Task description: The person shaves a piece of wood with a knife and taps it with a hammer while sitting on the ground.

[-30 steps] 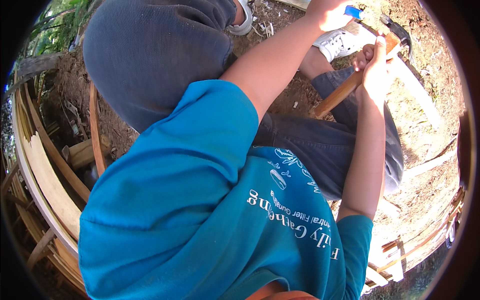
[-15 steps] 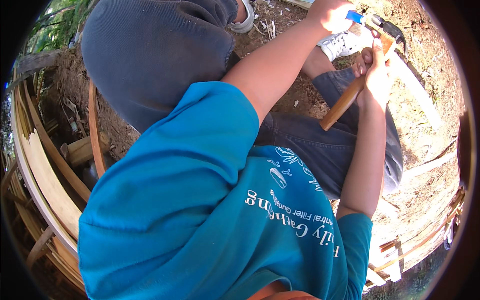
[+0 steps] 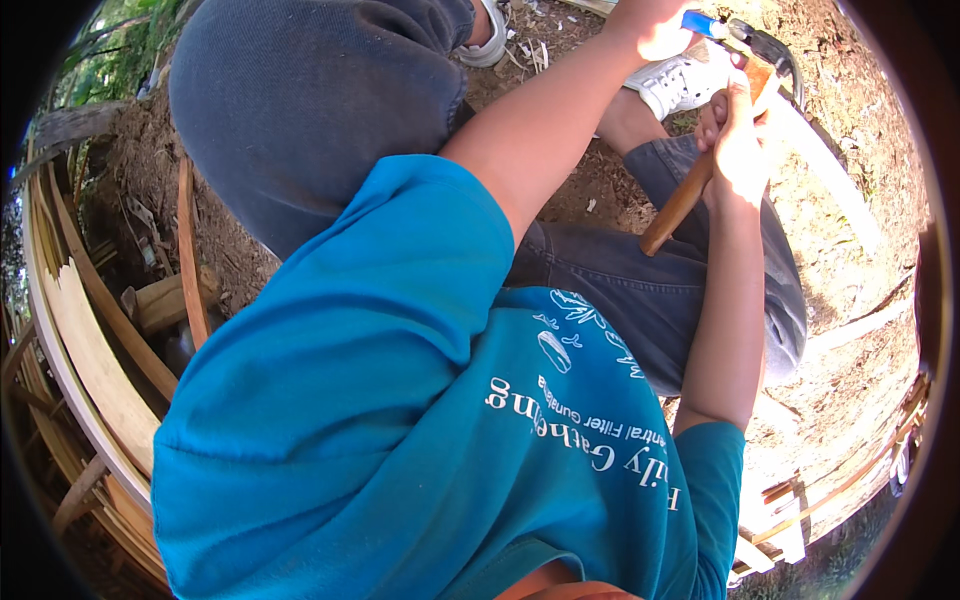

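Note:
My right hand is closed around the wooden handle of a hammer. The handle slants up and right from above my thigh. A black metal head sits at its upper end. My left hand reaches in from the left, near the top edge, closed on a tool with a blue handle. The blue part points toward the black head, close to it; whether they touch I cannot tell. Bright sunlight washes out both hands, and the left fingers are partly hidden.
My bent legs in dark trousers frame the work. A white shoe lies just behind the hands. A pale wooden strip lies on the soil at right. Split wood lengths are stacked at left, with wood shavings at the top.
Both hands have shifted slightly left, together with the hammer and the blue-handled tool. The grip of each hand looks the same.

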The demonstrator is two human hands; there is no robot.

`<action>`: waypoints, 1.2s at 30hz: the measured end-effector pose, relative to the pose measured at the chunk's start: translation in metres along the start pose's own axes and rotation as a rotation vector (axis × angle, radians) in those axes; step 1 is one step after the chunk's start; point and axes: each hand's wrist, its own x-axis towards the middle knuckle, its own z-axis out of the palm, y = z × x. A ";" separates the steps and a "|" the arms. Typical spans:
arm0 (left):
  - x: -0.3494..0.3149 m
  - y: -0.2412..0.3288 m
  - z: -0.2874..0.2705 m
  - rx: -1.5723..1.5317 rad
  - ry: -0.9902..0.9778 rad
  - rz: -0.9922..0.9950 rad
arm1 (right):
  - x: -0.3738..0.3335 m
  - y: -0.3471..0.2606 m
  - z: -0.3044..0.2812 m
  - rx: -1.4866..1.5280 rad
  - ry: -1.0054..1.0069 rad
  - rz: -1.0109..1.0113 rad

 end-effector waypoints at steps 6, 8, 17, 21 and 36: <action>-0.002 -0.004 0.004 0.054 0.023 0.044 | 0.002 0.008 -0.004 0.022 -0.078 -0.008; -0.002 -0.004 0.003 0.046 0.035 0.055 | 0.000 0.007 0.002 0.099 0.017 -0.075; -0.005 -0.017 0.015 0.099 0.027 0.021 | 0.017 0.022 -0.013 0.202 0.075 -0.004; -0.004 -0.012 0.009 0.081 0.043 0.050 | 0.005 0.020 -0.006 0.139 -0.056 -0.025; -0.002 -0.011 0.009 0.137 -0.014 -0.029 | 0.015 0.020 -0.004 0.095 0.145 0.013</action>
